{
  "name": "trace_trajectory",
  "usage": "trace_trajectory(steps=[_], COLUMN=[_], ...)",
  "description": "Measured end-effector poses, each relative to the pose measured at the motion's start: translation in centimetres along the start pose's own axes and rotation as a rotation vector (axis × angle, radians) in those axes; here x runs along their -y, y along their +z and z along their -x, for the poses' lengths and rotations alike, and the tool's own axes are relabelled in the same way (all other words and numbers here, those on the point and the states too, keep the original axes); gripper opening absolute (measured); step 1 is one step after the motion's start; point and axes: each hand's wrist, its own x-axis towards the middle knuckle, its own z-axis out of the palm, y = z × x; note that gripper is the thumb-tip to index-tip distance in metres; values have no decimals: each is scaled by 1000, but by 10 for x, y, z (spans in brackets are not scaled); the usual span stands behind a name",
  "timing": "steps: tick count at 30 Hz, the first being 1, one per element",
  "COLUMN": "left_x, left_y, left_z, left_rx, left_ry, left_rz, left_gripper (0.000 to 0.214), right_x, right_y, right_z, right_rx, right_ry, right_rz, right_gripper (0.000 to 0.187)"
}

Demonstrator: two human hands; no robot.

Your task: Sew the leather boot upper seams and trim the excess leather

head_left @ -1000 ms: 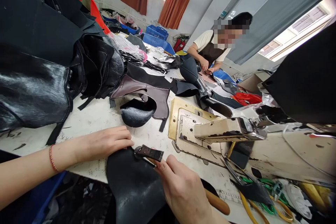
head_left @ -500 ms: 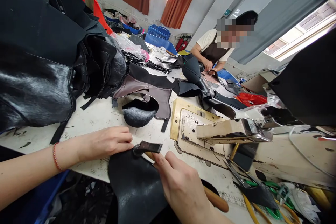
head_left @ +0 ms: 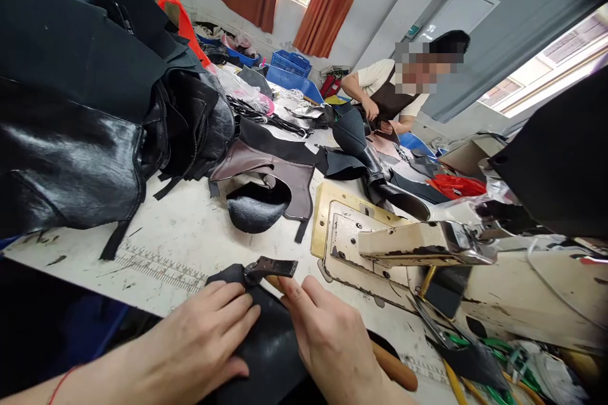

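Pinned a curved black leather piece (head_left: 270,354) at the near edge of the scuffed white tabletop (head_left: 190,234) under the flat, spread left hand (head_left: 199,342); gripped a wooden-handled hammer (head_left: 275,267) in the right hand (head_left: 332,342), head touching the leather.

The camera is sitting on the person's head. It is looking forward and down across the bench (head_left: 190,234) from its near edge. It is very close to the left hand (head_left: 199,348) and the right hand (head_left: 332,342), which are filling the bottom of the picture at that near edge, with the hammer (head_left: 270,267) just past them. The view is very wide, taking in the sewing machine (head_left: 422,243) on the right side. Farther off, the camera is catching a co-worker (head_left: 389,92) at the far edge and orange curtains (head_left: 332,0) on the back wall. A pile of black leather (head_left: 71,107) is crowding the left side, close to the lens.
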Motion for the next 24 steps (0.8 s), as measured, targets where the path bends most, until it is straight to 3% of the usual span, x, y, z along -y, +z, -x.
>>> trace_trajectory(steps=[2,4,9,11,15,18,21,24], left_x=[-12,-15,-10,-11,-14,-14,-14,-15], left_y=[10,16,10,6,4,8,15,19], left_z=[13,20,15,11,9,13,19,22], left_rx=[-10,-25,-32,-37,-40,-30,-21,-5], left_ry=[-47,-52,-22,-10,-13,-6,-42,-93], left_rz=[-34,-64,-93,-91,-101,-122,-182,-225], left_gripper=[39,38,35,34,33,33,32,34], right_x=[2,4,3,-2,-14,-17,-19,-27], right_y=[1,0,-6,-9,-20,-29,-26,-19], right_z=[-7,-17,-25,-17,4,10,17,42], right_rx=[15,31,-24,-53,37,27,-32,-34], right_ry=[4,1,-13,-23,-91,-89,-69,-48], right_rz=[12,26,-43,-60,63,114,41,-57], right_gripper=[36,38,38,36,36,36,31,27])
